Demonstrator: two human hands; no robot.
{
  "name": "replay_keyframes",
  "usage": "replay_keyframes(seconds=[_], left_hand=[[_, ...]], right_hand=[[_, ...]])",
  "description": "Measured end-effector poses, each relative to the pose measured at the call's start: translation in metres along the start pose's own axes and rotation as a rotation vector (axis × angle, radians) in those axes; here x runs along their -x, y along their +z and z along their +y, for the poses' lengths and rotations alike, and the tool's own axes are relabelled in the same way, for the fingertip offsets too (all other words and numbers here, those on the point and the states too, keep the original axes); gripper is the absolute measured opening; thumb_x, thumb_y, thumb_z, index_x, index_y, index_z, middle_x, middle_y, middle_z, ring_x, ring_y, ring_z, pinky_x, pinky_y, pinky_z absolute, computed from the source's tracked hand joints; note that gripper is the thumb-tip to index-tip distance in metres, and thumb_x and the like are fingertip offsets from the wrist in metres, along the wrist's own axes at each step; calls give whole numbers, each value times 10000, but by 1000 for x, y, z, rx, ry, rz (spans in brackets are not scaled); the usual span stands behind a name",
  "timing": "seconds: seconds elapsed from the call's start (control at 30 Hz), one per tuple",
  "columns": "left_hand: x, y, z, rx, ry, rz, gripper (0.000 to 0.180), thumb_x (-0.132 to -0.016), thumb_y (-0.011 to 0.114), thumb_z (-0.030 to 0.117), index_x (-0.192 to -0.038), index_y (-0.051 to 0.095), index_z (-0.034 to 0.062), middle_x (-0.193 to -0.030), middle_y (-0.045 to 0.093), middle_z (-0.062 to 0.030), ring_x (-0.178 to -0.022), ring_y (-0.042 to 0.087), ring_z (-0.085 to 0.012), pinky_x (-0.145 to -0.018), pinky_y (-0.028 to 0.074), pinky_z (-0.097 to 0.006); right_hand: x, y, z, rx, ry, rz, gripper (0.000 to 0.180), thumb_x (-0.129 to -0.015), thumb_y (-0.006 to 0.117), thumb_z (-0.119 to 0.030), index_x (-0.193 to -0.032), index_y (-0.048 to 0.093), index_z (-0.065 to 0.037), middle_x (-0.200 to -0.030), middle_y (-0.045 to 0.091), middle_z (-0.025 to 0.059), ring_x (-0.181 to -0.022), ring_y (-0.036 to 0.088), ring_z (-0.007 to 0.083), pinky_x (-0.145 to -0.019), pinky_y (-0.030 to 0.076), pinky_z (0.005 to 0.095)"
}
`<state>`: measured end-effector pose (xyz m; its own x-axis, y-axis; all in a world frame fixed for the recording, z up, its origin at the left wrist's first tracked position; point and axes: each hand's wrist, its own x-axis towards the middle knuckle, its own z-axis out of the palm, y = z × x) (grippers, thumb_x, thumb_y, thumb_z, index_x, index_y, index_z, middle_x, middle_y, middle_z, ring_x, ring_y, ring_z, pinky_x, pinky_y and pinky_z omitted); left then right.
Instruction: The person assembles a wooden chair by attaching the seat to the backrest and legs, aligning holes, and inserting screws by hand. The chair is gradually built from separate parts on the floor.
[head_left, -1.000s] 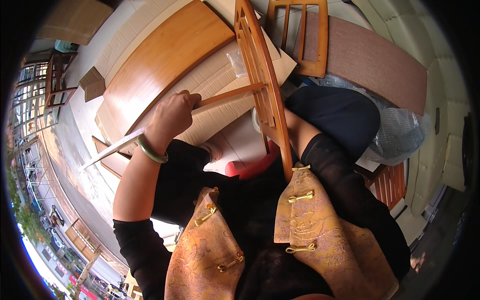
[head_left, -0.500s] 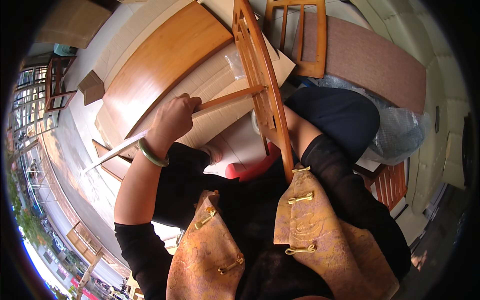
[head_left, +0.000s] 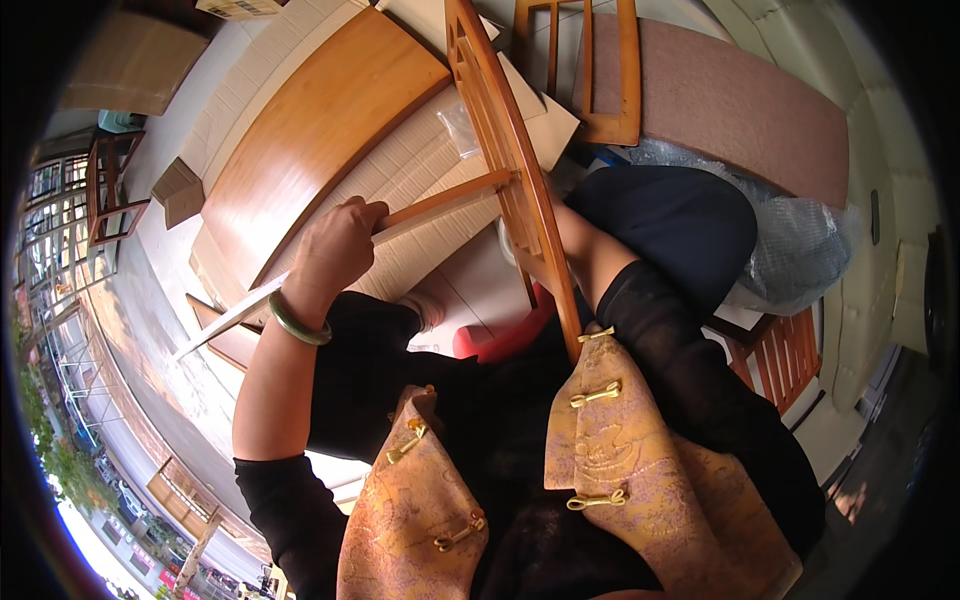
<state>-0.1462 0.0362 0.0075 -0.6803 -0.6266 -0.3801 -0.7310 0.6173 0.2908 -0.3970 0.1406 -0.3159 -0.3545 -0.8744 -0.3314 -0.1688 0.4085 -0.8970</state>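
My left hand (head_left: pixel 335 250), with a bangle at its wrist, is closed round a long, narrow wooden rail (head_left: pixel 440 204). One end of the rail meets the side of an upright slatted wooden frame (head_left: pixel 545 215); its pale other end reaches toward the lower left. The frame leans close to my body, its near end by my yellow patterned vest (head_left: pixel 610 425). My right forearm (head_left: pixel 590 255) runs behind the frame's edge. Of my right hand (head_left: pixel 532 262) only a part shows between the slats, and its fingers are hidden.
A curved wooden panel (head_left: pixel 320 140) lies on flattened cardboard (head_left: pixel 415 150). Beyond the frame are another slatted frame (head_left: pixel 625 80), a brown padded board (head_left: pixel 740 110) and bubble wrap (head_left: pixel 800 240). A cardboard box (head_left: pixel 178 193) stands left, and a red object (head_left: pixel 500 335) sits below the frame.
The frame and the rail have shifted slightly left in view, along with much of the background. My left hand keeps its hold on the rail.
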Motion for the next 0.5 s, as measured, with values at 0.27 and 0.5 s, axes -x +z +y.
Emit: replay_keyframes(seconds=[0.27,0.5], left_hand=[[2,0,0,-10,4,10,221,-823,502,-27,-921,663,89,-881,623,-120,-867,638,-337,-747,511,-422],[3,2,-3,-1,43,52,230,-812,501,-36,-910,668,88,-863,618,-131,-861,636,-345,-747,505,-427]], right_hand=[[-12,4,12,-70,96,-43,113,-795,696,-117,-801,696,-5,-690,676,70,-636,615,127,-588,491,306],[-16,9,19,-44,78,19,83,-783,719,-77,-811,702,-1,-718,697,85,-650,638,146,-611,514,311]])
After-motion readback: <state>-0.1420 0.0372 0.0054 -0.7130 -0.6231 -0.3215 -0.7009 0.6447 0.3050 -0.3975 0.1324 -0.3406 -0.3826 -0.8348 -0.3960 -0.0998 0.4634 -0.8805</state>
